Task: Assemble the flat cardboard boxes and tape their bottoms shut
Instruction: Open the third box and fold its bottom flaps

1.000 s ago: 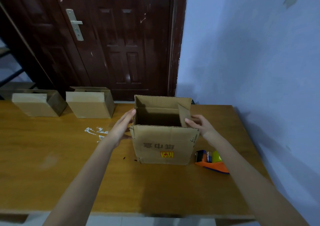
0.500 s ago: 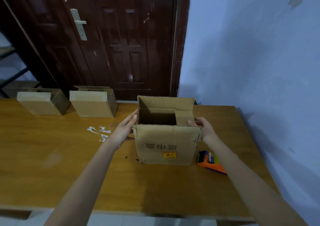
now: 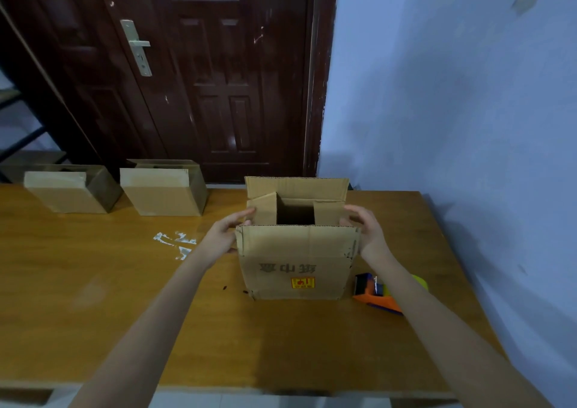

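A brown cardboard box (image 3: 296, 260) stands upright on the wooden table (image 3: 93, 298), printed characters and a yellow-red sticker on its near side. Both small side flaps are folded inward over the opening; the near and far flaps stand up. My left hand (image 3: 223, 235) presses the left side flap with straight fingers. My right hand (image 3: 367, 229) touches the right side flap at the box's top right corner, fingers relaxed. An orange tape dispenser (image 3: 377, 295) lies on the table just right of the box, partly hidden by my right forearm.
Two other cardboard boxes (image 3: 70, 189) (image 3: 164, 192) sit at the table's far left edge. White scuff marks (image 3: 176, 242) mark the tabletop left of my hand. A dark door (image 3: 203, 73) stands behind the table, and a blue wall (image 3: 452, 111) runs along its right side.
The left side flap has folded inward under my left hand, and the right flap has come down flatter. Both hands stayed at the box's top corners.
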The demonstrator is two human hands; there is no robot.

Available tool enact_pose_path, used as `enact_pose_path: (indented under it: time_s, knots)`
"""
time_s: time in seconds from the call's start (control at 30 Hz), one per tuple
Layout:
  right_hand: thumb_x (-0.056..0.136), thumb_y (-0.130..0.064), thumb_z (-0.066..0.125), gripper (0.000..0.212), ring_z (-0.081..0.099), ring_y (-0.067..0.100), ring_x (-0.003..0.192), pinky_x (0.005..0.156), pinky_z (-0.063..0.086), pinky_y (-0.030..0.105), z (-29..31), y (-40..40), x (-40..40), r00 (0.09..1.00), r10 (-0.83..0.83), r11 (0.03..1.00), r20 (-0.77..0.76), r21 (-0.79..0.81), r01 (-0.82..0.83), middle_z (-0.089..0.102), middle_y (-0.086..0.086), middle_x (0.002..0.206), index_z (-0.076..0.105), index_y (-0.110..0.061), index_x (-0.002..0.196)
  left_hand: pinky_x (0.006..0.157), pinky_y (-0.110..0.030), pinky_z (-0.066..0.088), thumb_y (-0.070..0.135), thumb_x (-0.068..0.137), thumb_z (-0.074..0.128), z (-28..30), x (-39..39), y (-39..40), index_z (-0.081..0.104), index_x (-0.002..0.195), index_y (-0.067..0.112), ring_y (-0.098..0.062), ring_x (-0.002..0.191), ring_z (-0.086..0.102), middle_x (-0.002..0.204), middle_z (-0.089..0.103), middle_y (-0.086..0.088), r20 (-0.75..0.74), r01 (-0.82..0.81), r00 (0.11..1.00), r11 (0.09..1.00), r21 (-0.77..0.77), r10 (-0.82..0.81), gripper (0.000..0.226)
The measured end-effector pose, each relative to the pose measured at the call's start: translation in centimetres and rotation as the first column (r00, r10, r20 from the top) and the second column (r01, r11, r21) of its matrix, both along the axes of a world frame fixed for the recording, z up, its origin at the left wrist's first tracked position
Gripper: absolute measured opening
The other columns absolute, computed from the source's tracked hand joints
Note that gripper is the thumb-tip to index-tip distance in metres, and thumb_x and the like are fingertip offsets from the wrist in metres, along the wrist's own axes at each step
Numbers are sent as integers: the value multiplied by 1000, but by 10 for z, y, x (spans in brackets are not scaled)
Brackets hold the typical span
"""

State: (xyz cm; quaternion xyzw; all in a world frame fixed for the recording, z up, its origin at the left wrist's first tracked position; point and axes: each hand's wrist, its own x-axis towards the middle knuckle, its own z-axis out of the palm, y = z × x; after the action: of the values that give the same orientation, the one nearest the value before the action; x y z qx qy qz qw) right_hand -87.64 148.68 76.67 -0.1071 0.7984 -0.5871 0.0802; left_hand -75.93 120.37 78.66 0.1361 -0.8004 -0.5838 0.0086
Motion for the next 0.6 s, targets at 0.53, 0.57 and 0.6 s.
enact_pose_path:
  time_s: [0.53, 0.57, 0.6]
  knots:
    - [83, -25, 70, 53, 20, 13, 142, 112, 28, 48, 7, 31, -21, 704, 561, 740, -435, 644, -191, 36, -4, 149, 51, -24, 133, 104, -35, 35, 60, 87, 42, -10, -13, -21, 31, 147, 31, -23, 134, 33, 153, 20, 0, 60, 225, 954, 568, -792, -295, 68]
    - [80, -23, 73, 47, 28, 14, 138, 108, 34, 50, 8, 31, -22, 698, 540, 776, -471, 600, -195, 45, -3, 142, 58, -21, 124, 98, -32, 40, 49, 88, 54, -11, -14, -20, 43, 140, 27, -23, 128, 40, 144, 30, -1, -9, 172, 960, 613, -771, -280, 58]
    - [77, -20, 75, 39, 36, 15, 133, 105, 38, 51, 8, 30, -22, 702, 514, 808, -493, 553, -203, 51, -3, 134, 63, -20, 115, 93, -30, 43, 38, 87, 63, -10, -15, -19, 54, 130, 24, -21, 122, 44, 134, 38, 0, -80, 117, 961, 652, -749, -264, 45]
